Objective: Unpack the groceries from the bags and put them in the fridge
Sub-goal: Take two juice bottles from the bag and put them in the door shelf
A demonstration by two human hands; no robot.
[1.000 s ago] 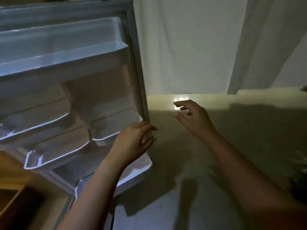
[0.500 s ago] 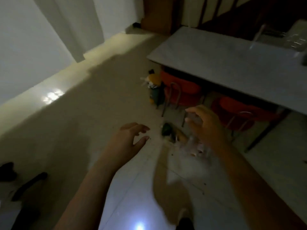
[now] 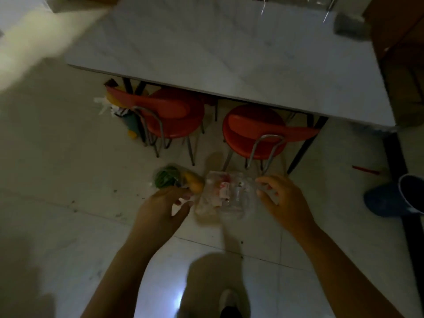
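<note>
Both grips released, left hand [image 3: 160, 206] and right hand [image 3: 284, 200] flank the clear bag [image 3: 226, 196] on open floor [image 3: 68, 180].

Both bare forearms reach forward and down, side by side. The left hand [image 3: 158, 208] hangs palm down, fingers curled loosely, thumb apart from them. The right hand [image 3: 284, 203] is spread wider, fingers bent like a claw, thumb pointing inward toward the left.
</note>
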